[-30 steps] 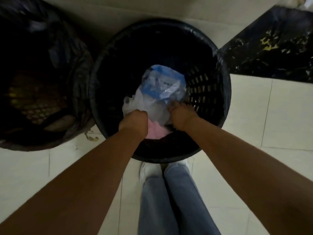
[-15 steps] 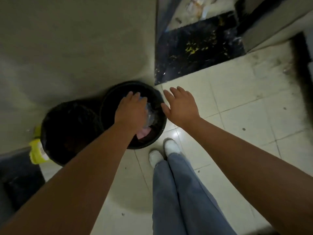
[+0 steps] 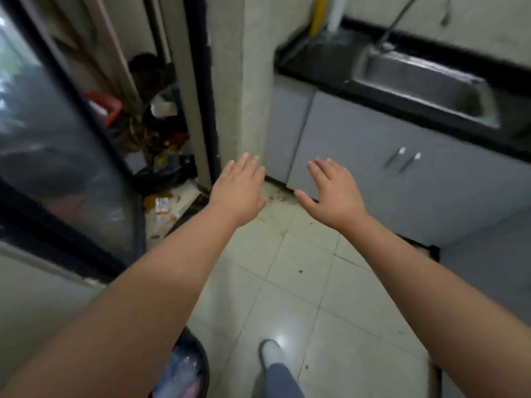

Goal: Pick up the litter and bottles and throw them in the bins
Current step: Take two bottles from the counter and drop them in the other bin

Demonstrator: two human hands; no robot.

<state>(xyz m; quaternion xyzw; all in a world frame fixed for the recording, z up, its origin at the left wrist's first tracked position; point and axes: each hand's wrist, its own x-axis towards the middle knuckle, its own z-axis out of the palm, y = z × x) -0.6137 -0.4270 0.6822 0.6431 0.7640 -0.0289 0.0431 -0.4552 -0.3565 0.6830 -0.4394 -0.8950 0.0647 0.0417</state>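
While both arms extend forward over the tiled floor (image 3: pixel 290 282), the left hand (image 3: pixel 240 191) and right hand (image 3: pixel 333 193) are flat, fingers spread, holding nothing. A black bin (image 3: pixel 201 357) sits under the left forearm at the bottom edge, with plastic litter inside. More litter (image 3: pixel 162 206) lies on the floor beyond the doorway, left of the hands. Cabinets (image 3: pixel 373 156) and a sink (image 3: pixel 425 84) stand to the right.

Left hand (image 3: pixel 240 188) and right hand (image 3: pixel 334 191) outstretched, palms down, fingers spread
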